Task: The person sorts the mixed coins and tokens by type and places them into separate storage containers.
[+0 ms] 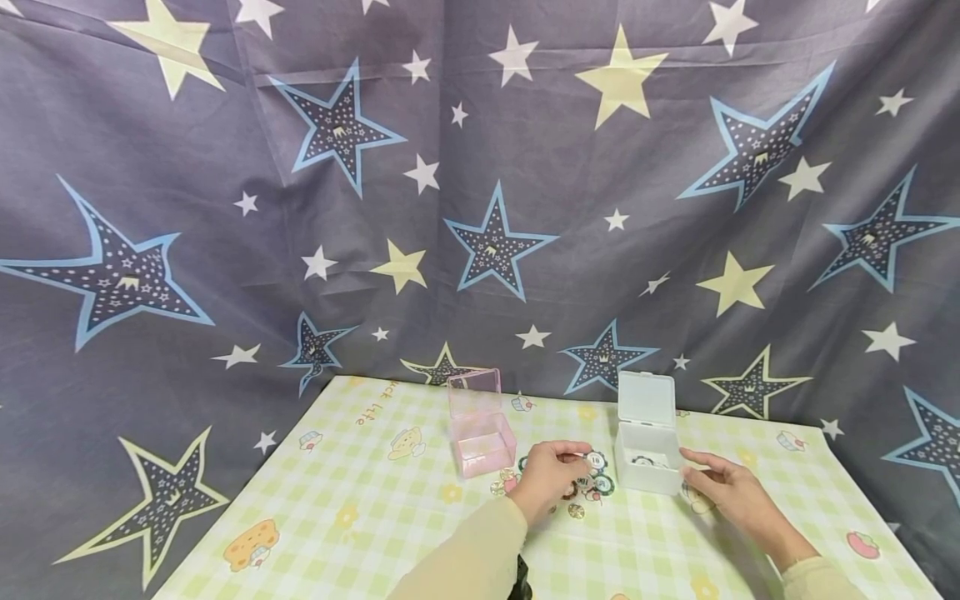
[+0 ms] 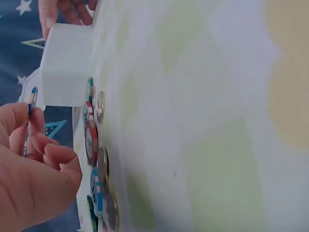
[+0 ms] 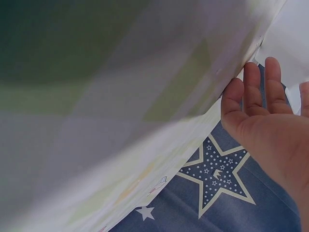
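My left hand [image 1: 551, 475] is raised over a loose pile of poker chips [image 1: 603, 483] and coins [image 1: 576, 511]. Between its thumb and fingertips it pinches a poker chip [image 2: 32, 100], seen edge-on in the left wrist view. To the right stands a small white box [image 1: 648, 477], its lid [image 1: 647, 398] tipped up at the back and some chips [image 1: 647, 461] inside. Against the box's right side rest the fingertips of my right hand [image 1: 738, 500]. In the right wrist view its fingers [image 3: 252, 87] are mostly extended.
A translucent pink box [image 1: 487, 457] stands left of the pile with its lid [image 1: 475, 393] up. Both boxes are on a green checked tablecloth [image 1: 360, 517]. A dark cloth with stars [image 1: 525, 167] hangs behind the table.
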A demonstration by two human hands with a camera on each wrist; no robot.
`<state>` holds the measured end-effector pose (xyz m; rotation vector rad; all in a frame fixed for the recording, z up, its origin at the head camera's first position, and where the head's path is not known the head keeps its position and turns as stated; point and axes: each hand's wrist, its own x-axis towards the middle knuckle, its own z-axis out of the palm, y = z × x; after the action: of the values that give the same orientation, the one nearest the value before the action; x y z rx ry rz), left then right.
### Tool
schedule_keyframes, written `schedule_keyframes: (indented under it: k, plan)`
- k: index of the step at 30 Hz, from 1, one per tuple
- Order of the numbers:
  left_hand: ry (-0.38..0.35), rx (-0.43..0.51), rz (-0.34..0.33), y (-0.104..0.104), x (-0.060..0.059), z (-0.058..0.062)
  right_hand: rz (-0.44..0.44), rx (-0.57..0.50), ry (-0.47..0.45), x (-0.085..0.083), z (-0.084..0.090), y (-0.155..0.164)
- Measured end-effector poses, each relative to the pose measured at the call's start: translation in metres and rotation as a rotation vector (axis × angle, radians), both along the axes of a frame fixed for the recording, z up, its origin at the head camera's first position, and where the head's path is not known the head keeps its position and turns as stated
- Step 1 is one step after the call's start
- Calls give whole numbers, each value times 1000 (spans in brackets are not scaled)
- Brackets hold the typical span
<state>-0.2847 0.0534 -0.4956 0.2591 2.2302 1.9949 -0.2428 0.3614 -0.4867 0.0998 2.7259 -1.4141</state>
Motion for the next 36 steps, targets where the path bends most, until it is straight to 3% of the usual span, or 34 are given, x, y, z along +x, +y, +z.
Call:
schedule_keyframes:
  k: [4, 9, 19, 28, 36]
  plan:
    - [-32, 63, 59, 9, -1, 0, 0, 3, 3, 0, 0, 0]
    - [-21, 99, 69, 21, 0, 3, -7, 9, 9, 0, -1, 0]
    - [11, 84, 106, 38, 1, 2, -9, 22, 26, -2, -3, 0]
    - [6, 60, 108, 44, 1, 3, -3, 2, 26, 0, -2, 0]
    - [35, 29, 59, 48, 3, 7, -10, -4, 35, 0, -2, -2]
